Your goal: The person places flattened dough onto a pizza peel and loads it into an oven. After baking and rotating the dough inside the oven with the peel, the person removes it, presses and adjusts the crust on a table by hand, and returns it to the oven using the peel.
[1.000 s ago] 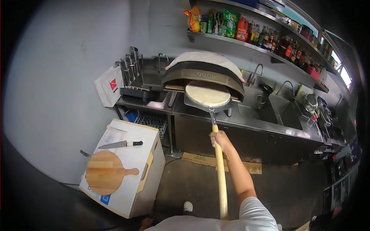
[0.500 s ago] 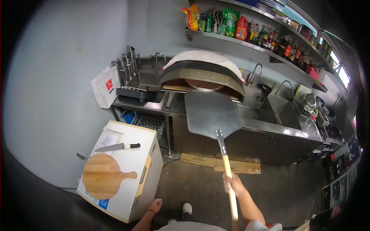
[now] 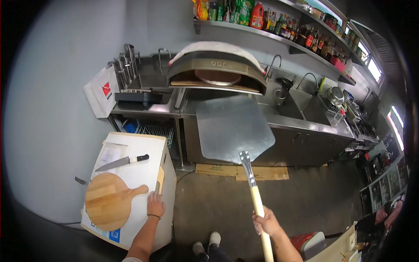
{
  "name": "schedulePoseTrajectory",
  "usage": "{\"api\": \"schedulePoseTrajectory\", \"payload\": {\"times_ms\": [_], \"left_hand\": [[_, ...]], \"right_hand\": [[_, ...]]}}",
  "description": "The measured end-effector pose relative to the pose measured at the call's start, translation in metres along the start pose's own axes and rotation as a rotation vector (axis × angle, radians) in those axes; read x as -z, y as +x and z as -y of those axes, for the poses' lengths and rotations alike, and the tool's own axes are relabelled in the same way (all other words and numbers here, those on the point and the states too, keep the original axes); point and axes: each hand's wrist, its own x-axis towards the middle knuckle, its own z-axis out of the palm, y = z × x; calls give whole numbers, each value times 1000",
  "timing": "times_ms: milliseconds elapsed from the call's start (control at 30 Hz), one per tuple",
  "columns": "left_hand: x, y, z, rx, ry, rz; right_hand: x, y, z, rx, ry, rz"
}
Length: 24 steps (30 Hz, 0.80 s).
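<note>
My right hand (image 3: 267, 222) is wrapped round the wooden handle of a pizza peel (image 3: 233, 126). The peel's wide metal blade is bare and lies in front of and below the mouth of a pizza oven (image 3: 220, 64). Inside that mouth sits a round flat thing (image 3: 218, 77); I cannot make out its kind. My left hand (image 3: 156, 204) rests with fingers stretched out on the edge of a white-topped cabinet (image 3: 144, 172), just below the handle of a round wooden board (image 3: 109, 201). A kitchen knife (image 3: 122, 162) lies beyond the board.
A folded cloth (image 3: 218, 47) lies on top of the oven. Steel sinks (image 3: 316, 114) are to its right. A white paper bag (image 3: 101, 91) stands at the left. Bottles and packets line a wall shelf (image 3: 262, 32). Flattened cardboard (image 3: 262, 174) lies on the floor.
The peel's blade has drawn back from the oven mouth, leaving a gap. My left hand has risen from beside the cabinet onto its top edge. The view has shifted.
</note>
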Motion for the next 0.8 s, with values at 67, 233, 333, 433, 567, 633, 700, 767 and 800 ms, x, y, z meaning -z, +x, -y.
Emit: {"api": "schedulePoseTrajectory", "payload": {"times_ms": [67,233,333,433,567,633,700,767,800], "left_hand": [[1,0,-2,-17,-7,0],[5,4,-6,33,-11,18],[8,7,-8,48,-48,23],[7,6,-5,55,-56,26],[4,8,-4,63,-47,21],[3,7,-4,63,-47,20],[2,8,-6,59,-56,7],[3,6,-6,57,-28,-4],[4,7,-6,55,-29,0]], "right_hand": [[-3,6,18,6,-22,-20],[-12,39,47,18,75,-16],[-20,57,62,10,110,-50],[-17,63,77,-7,140,-33],[-24,55,97,-45,210,-32],[-28,54,103,-75,277,-21],[-36,56,114,-76,271,-39],[-47,63,130,-64,222,-63],[-51,69,138,-42,172,-85]]}}
